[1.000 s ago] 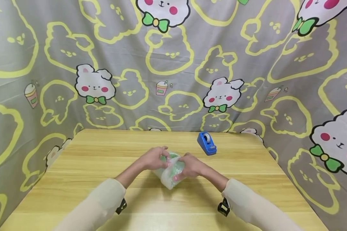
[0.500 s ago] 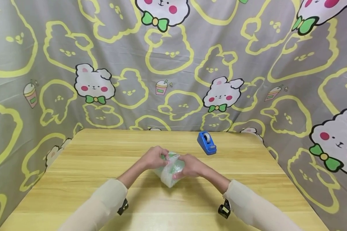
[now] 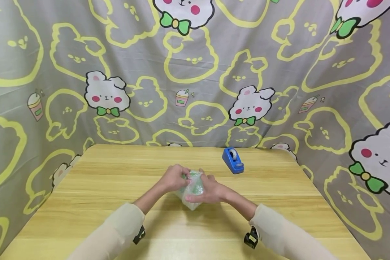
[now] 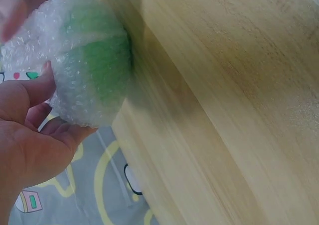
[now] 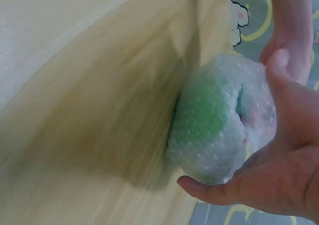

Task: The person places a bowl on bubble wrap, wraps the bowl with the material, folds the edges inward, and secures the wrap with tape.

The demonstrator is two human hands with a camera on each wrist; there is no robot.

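Observation:
A green object wrapped in clear bubble wrap (image 3: 193,187) is between my two hands, low over the wooden table; the wrap hides the object's kind. In the head view my left hand (image 3: 174,177) pinches the wrap at its upper left edge. The left wrist view shows that hand's thumb (image 4: 42,85) on one face of the bubble wrap (image 4: 94,60) and its fingers underneath. From the right, my right hand (image 3: 211,189) holds the bundle, its thumb across the near side. In the right wrist view its fingers (image 5: 209,191) spread around the bubble-wrapped bundle (image 5: 204,115).
A blue tape dispenser (image 3: 233,161) with a roll of tape stands toward the back right of the wooden table (image 3: 117,162). A grey curtain (image 3: 143,54) printed with yellow outlines and rabbit faces hangs behind the table and along both sides.
My right hand has shifted its grip, and its thumb now reaches farther left across the near side of the bundle. The left hand keeps pinching the wrap in nearly the same place.

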